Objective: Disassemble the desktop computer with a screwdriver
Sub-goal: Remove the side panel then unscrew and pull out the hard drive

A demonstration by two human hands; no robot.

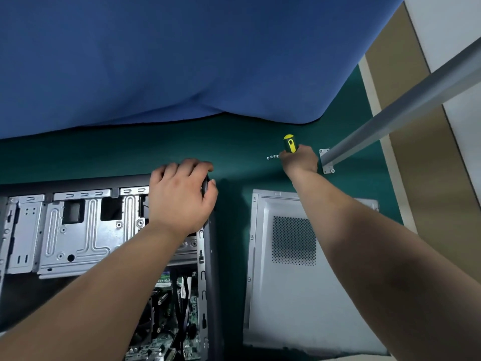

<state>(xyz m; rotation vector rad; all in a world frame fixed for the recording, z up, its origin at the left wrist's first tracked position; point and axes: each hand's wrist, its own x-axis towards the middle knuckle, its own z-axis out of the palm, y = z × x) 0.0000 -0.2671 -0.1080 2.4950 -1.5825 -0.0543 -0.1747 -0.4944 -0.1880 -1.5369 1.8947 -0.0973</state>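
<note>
Screwdriver (290, 143) is gripped by curled right hand (299, 160) beside loose screws (272, 157); computer case (109, 230) corner is grasped by left hand (179, 196), fingers curled.

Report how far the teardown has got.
Done: side panel lies off on the mat; a row of screws beside the right hand, which grips the screwdriver. In hand: left hand grips the case corner. Left: drive cage, motherboard remain inside.

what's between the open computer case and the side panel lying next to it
Nothing: in the head view only a bare strip of green mat separates the computer case from the removed side panel.
</note>
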